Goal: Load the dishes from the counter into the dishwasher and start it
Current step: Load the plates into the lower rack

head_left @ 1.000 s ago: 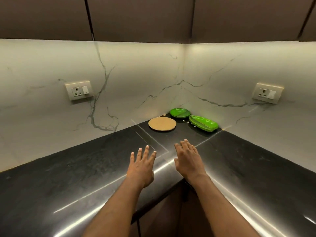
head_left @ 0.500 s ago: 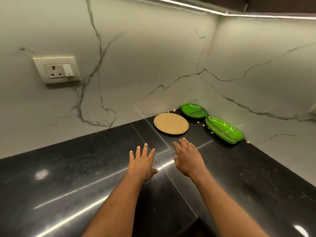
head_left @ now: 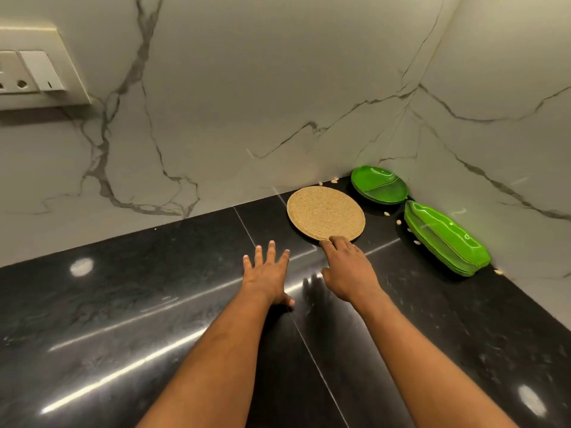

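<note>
Our right hand (head_left: 347, 270) is farther forward than before, and its fingers (head_left: 338, 244) now touch the near edge of the round brown mat (head_left: 326, 211). They are straight and hold nothing. Our left hand (head_left: 267, 274) is spread open over the black counter (head_left: 154, 304). Past the mat, round green plates (head_left: 379, 184) and long green dishes (head_left: 445, 239) sit in the corner.

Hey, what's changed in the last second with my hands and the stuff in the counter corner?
Both hands moved forward toward the corner. The right hand now reaches the near edge of the round tan mat; the left hand is spread over the counter. No grip shows yet. The mat, round green plates and long green dishes stayed put.
</note>
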{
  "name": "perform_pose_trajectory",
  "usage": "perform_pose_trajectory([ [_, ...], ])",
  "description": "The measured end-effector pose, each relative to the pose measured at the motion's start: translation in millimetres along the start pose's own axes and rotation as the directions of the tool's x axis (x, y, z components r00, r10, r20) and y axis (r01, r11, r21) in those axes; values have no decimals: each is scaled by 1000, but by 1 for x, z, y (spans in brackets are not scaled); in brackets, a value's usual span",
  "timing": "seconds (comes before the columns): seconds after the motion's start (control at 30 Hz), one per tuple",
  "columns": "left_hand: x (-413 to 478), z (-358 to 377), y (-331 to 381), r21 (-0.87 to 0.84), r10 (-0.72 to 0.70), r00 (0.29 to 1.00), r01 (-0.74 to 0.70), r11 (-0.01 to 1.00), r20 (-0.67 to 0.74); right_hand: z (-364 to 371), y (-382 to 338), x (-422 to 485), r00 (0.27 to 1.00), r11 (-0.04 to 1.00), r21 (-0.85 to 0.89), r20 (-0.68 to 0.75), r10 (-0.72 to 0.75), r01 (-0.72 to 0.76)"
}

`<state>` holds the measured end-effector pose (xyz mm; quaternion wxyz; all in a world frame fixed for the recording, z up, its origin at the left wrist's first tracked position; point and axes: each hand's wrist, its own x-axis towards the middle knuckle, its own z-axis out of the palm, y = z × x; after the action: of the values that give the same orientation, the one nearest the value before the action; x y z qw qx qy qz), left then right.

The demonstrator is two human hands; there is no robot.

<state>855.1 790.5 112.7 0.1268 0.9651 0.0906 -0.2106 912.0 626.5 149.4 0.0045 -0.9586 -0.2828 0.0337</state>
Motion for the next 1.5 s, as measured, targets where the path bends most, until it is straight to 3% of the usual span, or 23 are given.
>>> perform_pose_trajectory([
  [0.3,41,-6,13,36,-62,962,54,998,264,24,18,66,998,1000,12,50,-22,22],
  [0.5,41,-8,12,52,-51,960,38,998,277,28,48,115,973,993,-110,222,61,-37],
  [0.6,41,-10,11,47,-44,961,32,998,274,21,56,133,951,989,-144,310,24,22],
  [0.83,49,-14,19,92,-100,951,76,993,294,4,51,142,927,880,-335,283,-247,337],
  [1.1,50,-16,20,85,-106,949,84,993,296,-17,54,141,935,905,-296,271,-227,305],
  [1.2,49,-16,20,79,-99,950,79,994,295,-30,50,135,963,898,-358,176,-206,257],
  [1.3,48,-15,19,73,-91,954,73,995,286,-49,49,127,993,907,-411,-30,-118,96],
  [1.4,45,-17,20,67,-81,957,65,996,279,-67,60,119,969,960,-257,-241,52,-115],
  [1.5,40,-19,21,46,-58,964,48,998,261,-78,77,99,919,966,-66,-331,214,-249],
])
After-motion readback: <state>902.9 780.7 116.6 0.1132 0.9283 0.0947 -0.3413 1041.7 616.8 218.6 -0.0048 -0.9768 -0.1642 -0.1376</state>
